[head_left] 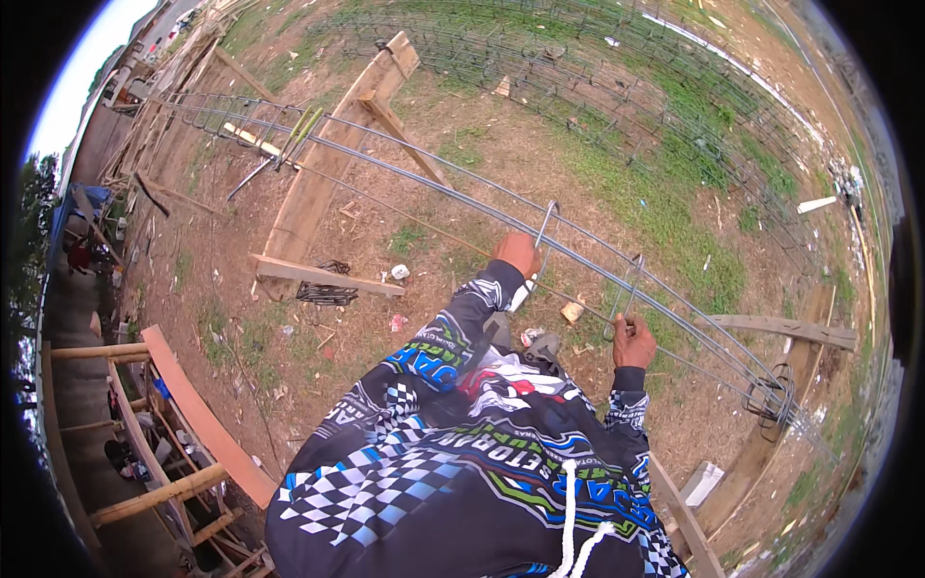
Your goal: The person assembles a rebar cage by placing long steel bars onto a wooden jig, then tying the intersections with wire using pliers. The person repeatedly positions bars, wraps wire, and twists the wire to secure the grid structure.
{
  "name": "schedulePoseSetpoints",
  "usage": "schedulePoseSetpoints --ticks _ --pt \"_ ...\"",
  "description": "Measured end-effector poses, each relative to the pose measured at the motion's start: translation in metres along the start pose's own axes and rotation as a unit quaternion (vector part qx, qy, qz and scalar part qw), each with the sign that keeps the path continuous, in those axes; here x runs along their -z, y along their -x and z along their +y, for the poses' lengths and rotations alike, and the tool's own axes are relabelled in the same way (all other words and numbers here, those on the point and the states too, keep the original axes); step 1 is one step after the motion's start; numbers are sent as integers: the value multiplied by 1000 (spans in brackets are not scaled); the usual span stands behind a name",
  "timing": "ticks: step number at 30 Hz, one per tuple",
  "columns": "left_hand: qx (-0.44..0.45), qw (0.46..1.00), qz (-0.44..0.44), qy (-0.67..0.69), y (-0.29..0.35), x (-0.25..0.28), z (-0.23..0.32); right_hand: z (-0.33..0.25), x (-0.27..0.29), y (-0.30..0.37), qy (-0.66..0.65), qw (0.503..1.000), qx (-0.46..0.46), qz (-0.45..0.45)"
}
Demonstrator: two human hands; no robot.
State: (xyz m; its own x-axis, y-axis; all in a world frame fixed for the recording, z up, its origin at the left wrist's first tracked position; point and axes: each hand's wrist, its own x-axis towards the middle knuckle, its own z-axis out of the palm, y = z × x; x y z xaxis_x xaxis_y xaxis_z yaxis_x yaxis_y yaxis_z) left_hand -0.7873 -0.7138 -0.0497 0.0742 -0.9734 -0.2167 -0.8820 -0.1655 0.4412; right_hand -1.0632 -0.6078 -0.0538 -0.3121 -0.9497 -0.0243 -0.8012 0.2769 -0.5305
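Head view. Several long steel bars (424,175) run slantwise from upper left to lower right in front of the person, with wire loops set around them. Left hand (520,253): curled in a fist beside the left loop (548,223), below the upper bars; fingertips hidden, so cannot tell whether it grips the loop or the thin lower bar (424,221). Right hand (634,339): fingers bent together, gripping the right loop (631,284) at its lower end, where the thin lower bar also passes. The two loops stand near each other, both tilted, the left one further up the bars.

Toward the right end, a cluster of loops (770,398) is bunched around the bars. At upper left, the bars cross a wooden stand (323,183); beyond it, more loops stand spaced along them. On the ground near the foot of that stand: a pile of dark wire loops (328,284) and a white crumpled item (400,272). Behind, wire cages (626,106) lie over grass and bare soil. Lower left: a timber frame (145,433).
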Motion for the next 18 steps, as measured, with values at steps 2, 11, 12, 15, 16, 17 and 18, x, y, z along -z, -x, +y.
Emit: schedulePoseSetpoints --ticks 2,11,12,15,16,17,18 --pt "30 999 27 24 -7 19 -45 -2 -3 -2 9 1000 6 -3" --pt "146 973 144 -110 -57 149 -271 -30 -17 -18 -7 998 -35 -49" --pt "157 968 154 -119 -66 162 -289 -31 -22 -18 -10 999 -45 -25" --pt "158 965 182 -106 -79 188 -326 -56 -25 -18 16 996 -83 -2" --pt "149 966 190 -97 -82 198 -332 -44 -35 -21 32 994 -104 -9" --pt "149 970 169 -91 -82 203 -335 -47 -37 -20 18 994 -104 -6" --pt "150 974 147 -85 -82 206 -336 -51 -40 -20 4 995 -103 -3"
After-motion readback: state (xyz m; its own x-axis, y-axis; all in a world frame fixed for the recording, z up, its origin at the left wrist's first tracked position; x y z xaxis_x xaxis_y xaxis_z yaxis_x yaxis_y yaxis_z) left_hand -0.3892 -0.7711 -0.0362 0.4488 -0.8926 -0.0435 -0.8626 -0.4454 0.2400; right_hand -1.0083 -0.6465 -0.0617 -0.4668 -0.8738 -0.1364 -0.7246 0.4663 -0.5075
